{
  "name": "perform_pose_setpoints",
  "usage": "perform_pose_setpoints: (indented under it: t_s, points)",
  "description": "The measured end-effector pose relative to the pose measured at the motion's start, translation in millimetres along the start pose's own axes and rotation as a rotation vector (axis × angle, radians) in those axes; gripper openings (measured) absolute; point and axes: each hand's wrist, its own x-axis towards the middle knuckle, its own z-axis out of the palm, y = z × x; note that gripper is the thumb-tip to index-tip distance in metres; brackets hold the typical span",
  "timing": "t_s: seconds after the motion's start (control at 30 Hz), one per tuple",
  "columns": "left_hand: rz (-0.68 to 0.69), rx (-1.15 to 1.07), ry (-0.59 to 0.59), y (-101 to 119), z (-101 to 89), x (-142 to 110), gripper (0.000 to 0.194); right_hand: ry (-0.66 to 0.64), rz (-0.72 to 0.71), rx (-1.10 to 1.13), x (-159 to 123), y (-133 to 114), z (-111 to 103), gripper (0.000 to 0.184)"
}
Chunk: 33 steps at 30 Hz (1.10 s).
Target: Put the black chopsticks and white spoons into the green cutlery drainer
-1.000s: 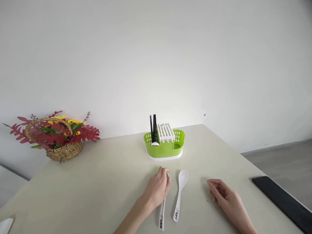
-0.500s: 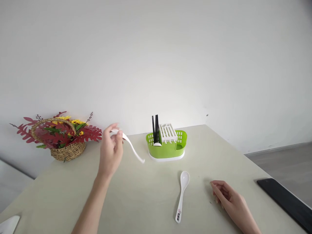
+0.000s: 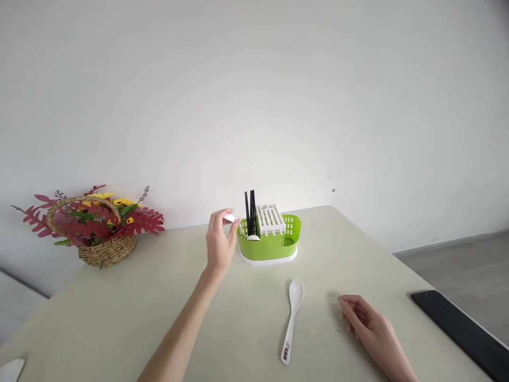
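Note:
My left hand (image 3: 221, 241) pinches a white spoon (image 3: 230, 218) by its bowl end, at the left end of a green cutlery basket (image 3: 266, 250). The spoon's handle slants down inside the basket's left rim, its tip hidden. Black chopsticks (image 3: 252, 215) stand upright beside it, with another white spoon's bowl (image 3: 253, 237) showing at the front rim. A white slotted rack (image 3: 270, 218) sits over the basket's middle. Another white spoon (image 3: 293, 318) lies on the table, bowl facing away from me. To its right rests my right hand (image 3: 368, 326), fingers loosely curled and holding nothing.
A wicker basket (image 3: 107, 252) of red and yellow artificial flowers stands at the back left by the wall. On the right table edge lies a black phone (image 3: 457, 329). A white object (image 3: 11, 370) is partly visible at the lower left corner.
My left hand has moved right with the spoon, bringing its handle from above the table into the green basket's left end. My right hand stays in place; the view has shifted slightly.

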Motion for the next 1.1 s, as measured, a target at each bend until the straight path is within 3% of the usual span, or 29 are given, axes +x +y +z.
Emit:
perform_pose_setpoints:
  t_s: [0.27, 0.7, 1.1]
  points:
    - [-0.051, 0.012, -0.147, -15.8, 13.3, -30.5, 0.020, -0.018, 0.006, 0.013, 1.9, 3.4, 0.7, 0.044]
    - [-0.042, 0.153, -0.311, -21.2, 15.0, -42.2, 0.027, -0.010, 0.015, 0.008, 3.4, 7.7, -0.4, 0.045]
    - [-0.026, 0.105, -0.403, -21.7, 6.2, -43.0, 0.032, 0.000, -0.003, 0.000, 1.7, 5.8, -0.7, 0.043]
